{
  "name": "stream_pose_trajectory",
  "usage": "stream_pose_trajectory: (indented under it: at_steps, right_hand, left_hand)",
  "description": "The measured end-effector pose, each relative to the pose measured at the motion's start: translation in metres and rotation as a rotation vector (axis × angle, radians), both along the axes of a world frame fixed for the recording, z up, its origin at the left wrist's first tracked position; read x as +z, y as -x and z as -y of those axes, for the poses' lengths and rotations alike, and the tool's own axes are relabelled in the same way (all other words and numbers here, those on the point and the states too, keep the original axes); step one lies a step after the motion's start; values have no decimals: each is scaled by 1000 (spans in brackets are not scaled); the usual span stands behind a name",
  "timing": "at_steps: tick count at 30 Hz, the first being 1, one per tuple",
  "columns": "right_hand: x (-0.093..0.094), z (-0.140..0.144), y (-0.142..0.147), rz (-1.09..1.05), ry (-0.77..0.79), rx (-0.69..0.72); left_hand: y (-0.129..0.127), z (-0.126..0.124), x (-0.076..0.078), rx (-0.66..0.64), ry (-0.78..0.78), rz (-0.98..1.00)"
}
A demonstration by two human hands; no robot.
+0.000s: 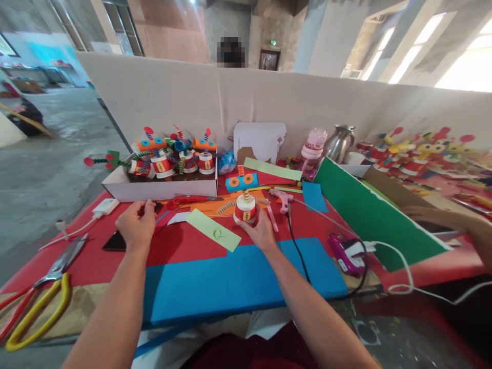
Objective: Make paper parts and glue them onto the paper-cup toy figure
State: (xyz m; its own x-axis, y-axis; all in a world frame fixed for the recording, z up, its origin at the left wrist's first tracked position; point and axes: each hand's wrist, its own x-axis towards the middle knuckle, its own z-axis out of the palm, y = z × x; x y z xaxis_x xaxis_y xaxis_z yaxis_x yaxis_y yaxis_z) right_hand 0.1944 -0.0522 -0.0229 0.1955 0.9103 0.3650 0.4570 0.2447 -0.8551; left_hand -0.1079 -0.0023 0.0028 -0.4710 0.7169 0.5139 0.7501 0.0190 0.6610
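Paper-cup craft figure held at table centre; hazards lie close by.

The right hand [263, 230] grasps the small red-and-white paper cup figure with a striped coil on top [245, 207], upright on the red table sheet [184, 246], just right of the pale green paper strip [213, 230]. The left hand [135, 225] is curled over a small dark item near the white cardboard box of finished figures [161, 189]; whether it grips cannot be told. Judged risks: the pink glue gun [282, 201] and its black cord [298, 251] lie just right of the wrist, so a snag could drag the nozzle; squeezing could crush the cup or bend its coil.
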Motion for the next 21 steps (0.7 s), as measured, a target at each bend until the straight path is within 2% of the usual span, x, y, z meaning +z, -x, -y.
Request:
stream_pose_trajectory:
  at_steps: [18, 21]
  right_hand:
    - [3, 0, -1, -29, -4, -28]
    - [4, 1, -1, -33, 13, -21]
  left_hand:
    - [3, -3, -7, -14, 35, -8]
    - [5, -4, -10, -38, 85, -35]
